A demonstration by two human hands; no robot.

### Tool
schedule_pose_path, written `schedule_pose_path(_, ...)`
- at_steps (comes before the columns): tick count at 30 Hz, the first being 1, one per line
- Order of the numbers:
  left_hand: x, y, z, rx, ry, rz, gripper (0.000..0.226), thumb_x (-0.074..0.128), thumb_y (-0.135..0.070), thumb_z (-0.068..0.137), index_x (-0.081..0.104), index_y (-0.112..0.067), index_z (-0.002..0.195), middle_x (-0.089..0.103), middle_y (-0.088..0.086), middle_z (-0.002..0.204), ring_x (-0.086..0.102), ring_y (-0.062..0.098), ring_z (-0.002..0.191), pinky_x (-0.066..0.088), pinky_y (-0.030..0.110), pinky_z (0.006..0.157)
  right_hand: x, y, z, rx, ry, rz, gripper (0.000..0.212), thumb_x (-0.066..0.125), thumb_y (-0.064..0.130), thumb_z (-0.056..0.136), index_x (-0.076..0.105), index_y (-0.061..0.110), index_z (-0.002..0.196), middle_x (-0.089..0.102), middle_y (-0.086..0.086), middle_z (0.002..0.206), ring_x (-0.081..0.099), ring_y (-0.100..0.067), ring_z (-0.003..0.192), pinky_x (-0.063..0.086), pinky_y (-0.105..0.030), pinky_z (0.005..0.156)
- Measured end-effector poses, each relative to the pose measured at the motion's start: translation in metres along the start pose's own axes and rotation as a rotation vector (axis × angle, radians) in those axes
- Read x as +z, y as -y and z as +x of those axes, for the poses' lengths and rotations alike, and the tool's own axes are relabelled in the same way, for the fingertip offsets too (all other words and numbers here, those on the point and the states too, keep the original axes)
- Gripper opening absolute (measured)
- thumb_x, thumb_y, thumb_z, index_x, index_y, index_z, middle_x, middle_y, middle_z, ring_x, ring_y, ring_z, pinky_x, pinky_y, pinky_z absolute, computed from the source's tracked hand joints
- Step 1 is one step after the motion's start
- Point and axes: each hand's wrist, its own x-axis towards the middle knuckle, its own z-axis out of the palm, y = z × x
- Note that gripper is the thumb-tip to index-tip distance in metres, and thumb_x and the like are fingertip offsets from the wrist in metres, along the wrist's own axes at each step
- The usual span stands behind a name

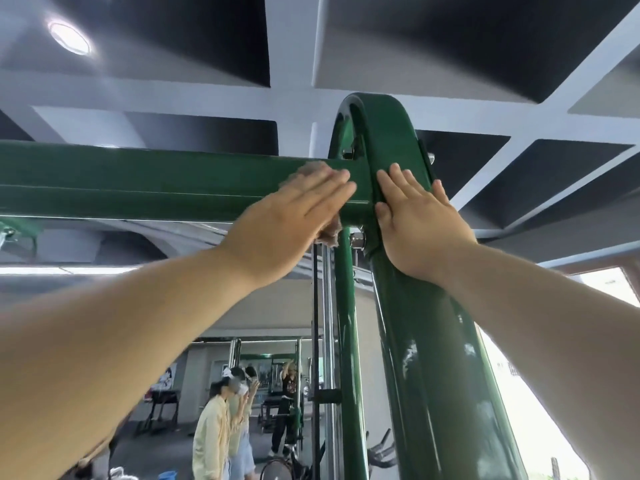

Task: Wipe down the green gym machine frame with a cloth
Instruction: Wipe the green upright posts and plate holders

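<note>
Overhead, the left hand [294, 209] presses a cloth [311, 169] flat against the green crossbar [138, 178], fingers straight, just beside the upright post [426, 341]. The right hand [419, 223] lies open-fingered on that post, probably for balance while wiping.

head camera tilts steeply upward, close beneath the green frame [138, 178] and ceiling [450, 46].

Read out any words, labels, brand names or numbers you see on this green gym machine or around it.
No text can be read.
Green frame: no label or brand shows on the parts in view.
Wall poster in the background: too small and blurred to read.
</note>
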Motion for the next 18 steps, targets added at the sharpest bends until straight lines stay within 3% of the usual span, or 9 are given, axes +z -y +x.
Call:
schedule_pose_path(3, 0.015, -0.027, 0.032, -0.031, -0.032, -0.112, 0.058, 0.05, 0.002, 0.093, 0.037, -0.003, 0.149, 0.034, 0.018, 0.156, 0.033, 0.033, 0.145, 0.029, 0.047, 0.119, 0.0, 0.001, -0.001, -0.001, -0.018, 0.018, 0.055, 0.015, 0.035, 0.106, 0.003, 0.024, 0.159, -0.003, 0.005, 0.166, -0.005, -0.01, 0.152, -0.006, -0.038, 0.124)
schedule_pose_path(8, -0.016, 0.03, -0.033, -0.146, 0.088, 0.023, 0.066, 0.075, -0.007, 0.078, 0.05, -0.004, 0.139, 0.042, 0.021, 0.15, 0.045, 0.039, 0.135, 0.031, 0.054, 0.109, -0.003, 0.002, -0.002, 0.012, 0.006, -0.029, 0.056, 0.013, 0.035, 0.106, -0.002, 0.023, 0.159, -0.007, 0.006, 0.166, -0.007, -0.009, 0.152, -0.008, -0.04, 0.123)
schedule_pose_path(11, -0.047, 0.062, -0.066, -0.25, 0.253, 0.098, 0.071, 0.082, -0.012, 0.072, 0.053, 0.002, 0.135, 0.045, 0.025, 0.146, 0.05, 0.045, 0.129, 0.036, 0.056, 0.102, -0.005, 0.005, 0.0, 0.015, 0.037, -0.118, 0.056, 0.011, 0.035, 0.106, -0.003, 0.022, 0.159, -0.008, 0.004, 0.166, -0.006, -0.011, 0.152, -0.012, -0.045, 0.122)
schedule_pose_path(13, -0.054, 0.061, -0.05, -0.296, 0.312, 0.044, 0.062, 0.07, -0.025, 0.086, 0.049, -0.001, 0.139, 0.041, 0.021, 0.151, 0.042, 0.041, 0.137, 0.034, 0.054, 0.109, -0.012, 0.006, 0.003, 0.009, 0.036, -0.172, 0.056, 0.014, 0.032, 0.106, 0.003, 0.02, 0.159, -0.001, 0.003, 0.167, -0.003, -0.012, 0.153, -0.016, -0.048, 0.12)
schedule_pose_path(16, -0.045, 0.046, 0.008, -0.46, 0.337, -0.14, 0.056, 0.038, -0.043, 0.102, 0.036, -0.016, 0.151, 0.027, 0.007, 0.161, 0.024, 0.026, 0.149, 0.015, 0.037, 0.117, -0.028, 0.011, 0.015, -0.031, -0.063, -0.113, 0.053, 0.024, 0.024, 0.104, 0.021, 0.023, 0.156, 0.015, 0.004, 0.165, 0.003, -0.012, 0.153, -0.015, -0.047, 0.121)
schedule_pose_path(18, -0.03, 0.039, 0.048, -0.514, 0.369, -0.243, 0.049, 0.033, -0.044, 0.104, 0.038, -0.022, 0.148, 0.038, 0.005, 0.155, 0.038, 0.026, 0.14, 0.031, 0.038, 0.112, -0.034, 0.018, 0.025, -0.057, -0.075, -0.078, 0.053, 0.027, 0.021, 0.103, 0.023, 0.026, 0.156, 0.018, 0.005, 0.164, 0.004, -0.012, 0.153, -0.012, -0.045, 0.122)
